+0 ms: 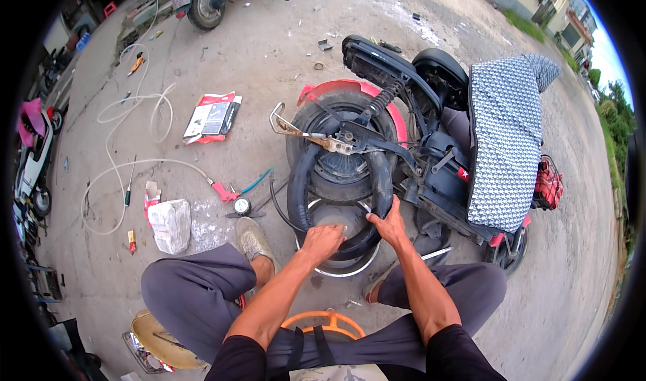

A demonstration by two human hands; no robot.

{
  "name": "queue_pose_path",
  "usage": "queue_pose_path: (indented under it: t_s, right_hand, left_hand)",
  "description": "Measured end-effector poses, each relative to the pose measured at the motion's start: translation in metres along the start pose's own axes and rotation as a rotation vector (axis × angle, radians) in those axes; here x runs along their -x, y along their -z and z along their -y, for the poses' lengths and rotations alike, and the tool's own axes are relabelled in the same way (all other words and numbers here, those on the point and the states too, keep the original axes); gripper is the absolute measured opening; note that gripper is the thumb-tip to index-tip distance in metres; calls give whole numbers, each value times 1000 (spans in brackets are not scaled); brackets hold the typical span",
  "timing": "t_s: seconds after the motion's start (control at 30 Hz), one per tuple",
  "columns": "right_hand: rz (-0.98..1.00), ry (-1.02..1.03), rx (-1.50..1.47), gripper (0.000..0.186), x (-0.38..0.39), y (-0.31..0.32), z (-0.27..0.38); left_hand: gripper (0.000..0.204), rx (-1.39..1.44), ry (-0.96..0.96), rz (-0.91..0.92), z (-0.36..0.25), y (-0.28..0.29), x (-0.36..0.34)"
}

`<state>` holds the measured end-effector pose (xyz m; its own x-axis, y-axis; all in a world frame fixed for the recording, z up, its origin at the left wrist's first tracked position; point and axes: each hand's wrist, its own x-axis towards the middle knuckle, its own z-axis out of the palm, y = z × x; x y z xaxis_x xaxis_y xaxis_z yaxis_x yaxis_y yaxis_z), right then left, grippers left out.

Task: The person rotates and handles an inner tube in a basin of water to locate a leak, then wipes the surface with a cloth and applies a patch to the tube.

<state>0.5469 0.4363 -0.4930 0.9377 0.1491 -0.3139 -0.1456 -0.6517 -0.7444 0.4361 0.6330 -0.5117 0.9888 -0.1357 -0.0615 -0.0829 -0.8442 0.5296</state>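
Note:
A black inner tube (381, 179) loops down from around the rear wheel (330, 179) of a scooter into a round metal basin (334, 273) between my feet. The basin seems to contain murky water, with the lowest part of the tube lying in it. My left hand (324, 242) is closed on the tube at the basin's near left, its fingertips partly hidden; a small pale bit shows beside them. On the right, my right hand (389, 223) grips the tube, thumb over the basin. The wheel's tyre sits under a red mudguard (397, 122).
The scooter, draped with a patterned cover (508, 139), fills the right. An air hose (161, 161) ends in a red inflator gun (223, 192) with a gauge (242, 207). Left lie a white block (169, 226), a screwdriver (128, 196) and a package (212, 118). An orange stool (326, 319) is beneath me.

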Motion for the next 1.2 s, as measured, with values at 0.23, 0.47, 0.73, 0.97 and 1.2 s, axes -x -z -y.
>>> queue_pose_path:
  t_s: [0.23,0.47,0.73,0.97,1.2]
  right_hand:
    - [-251,171,23,98,-24,-4,-9]
    - [-121,49,55,88,-21,-3,17]
    - [-229,157,53,72,-48,-8,16]
    - [-263,108,81,65,-69,-3,25]
    - [-236,29,124,65,-77,5,43]
  left_hand:
    - [23,181,196,-137,-26,16,-1]
    - [34,163,151,-348,-29,74,-25]
    - [53,109,752,-273,51,78,-2]
    - [66,248,766,-252,64,44,-6]
    - [53,466,864,-582,75,53,-39]
